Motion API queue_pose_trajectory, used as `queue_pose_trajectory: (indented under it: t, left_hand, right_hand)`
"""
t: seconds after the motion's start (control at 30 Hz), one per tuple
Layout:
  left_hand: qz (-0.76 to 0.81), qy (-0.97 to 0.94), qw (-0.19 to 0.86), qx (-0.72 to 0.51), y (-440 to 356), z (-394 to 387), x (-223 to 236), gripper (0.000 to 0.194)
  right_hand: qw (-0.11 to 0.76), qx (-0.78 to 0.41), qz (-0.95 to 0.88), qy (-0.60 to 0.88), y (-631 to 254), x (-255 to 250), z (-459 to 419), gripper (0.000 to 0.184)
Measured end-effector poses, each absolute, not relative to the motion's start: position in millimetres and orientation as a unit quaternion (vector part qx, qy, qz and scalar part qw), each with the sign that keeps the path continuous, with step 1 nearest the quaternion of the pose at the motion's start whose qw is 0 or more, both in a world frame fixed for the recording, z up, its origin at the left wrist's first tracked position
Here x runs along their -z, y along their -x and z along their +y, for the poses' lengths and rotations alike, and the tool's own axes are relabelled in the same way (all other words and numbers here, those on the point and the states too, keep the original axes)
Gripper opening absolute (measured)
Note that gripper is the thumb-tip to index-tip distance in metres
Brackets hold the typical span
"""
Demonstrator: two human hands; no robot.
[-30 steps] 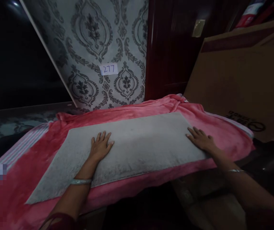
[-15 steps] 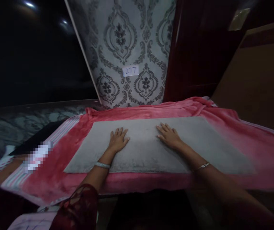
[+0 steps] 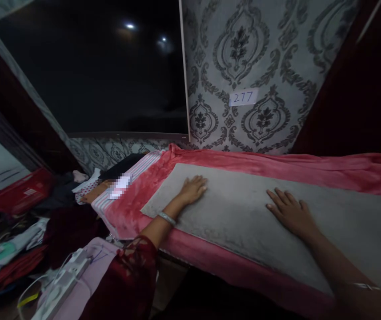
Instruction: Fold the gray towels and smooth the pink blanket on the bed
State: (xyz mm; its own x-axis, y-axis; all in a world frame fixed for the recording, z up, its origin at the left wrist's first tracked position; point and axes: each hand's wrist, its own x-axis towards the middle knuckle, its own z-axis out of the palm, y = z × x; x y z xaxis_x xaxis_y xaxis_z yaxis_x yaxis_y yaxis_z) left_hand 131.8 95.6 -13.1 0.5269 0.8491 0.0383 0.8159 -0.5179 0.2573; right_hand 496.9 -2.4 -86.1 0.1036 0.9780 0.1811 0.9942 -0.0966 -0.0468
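Note:
A long grey mat-like cloth (image 3: 237,209) lies flat on a pink-red plush blanket (image 3: 150,189), which covers a raised surface. My left hand (image 3: 193,190) rests on the left part of the grey cloth, fingers spread a little, palm down. Flat on the same cloth further right is my right hand (image 3: 290,211), its fingers apart and holding nothing. Each wrist wears a silvery bracelet. The right end of the grey cloth runs out of view.
A large dark television (image 3: 110,71) stands behind on the left. Patterned wallpaper bears a paper label (image 3: 242,97) reading 277. At lower left are a white power strip (image 3: 65,280) on a pink surface, piled clothes (image 3: 13,262) and a red bag (image 3: 23,191).
The view has swung left, bringing in the television, clothes and power strip. My right hand came in from the cloth's right edge toward the left. Both hands stay on the cloth.

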Motion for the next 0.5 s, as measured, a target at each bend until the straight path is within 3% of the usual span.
queue_pose_trajectory:
  t: [0.23,0.5]
  left_hand:
    - [0.611,-0.783,0.058,-0.104,-19.1,94.6,23.9,0.053]
    - [0.604,-0.779,0.073,-0.149,-11.4,95.1,43.1,0.055]
  right_hand:
    - [0.085,0.058,-0.668,0.737,-498.8,89.7,-1.8,0.066]
    - [0.057,0.052,-0.662,0.745,-505.5,90.7,-0.2,0.067]
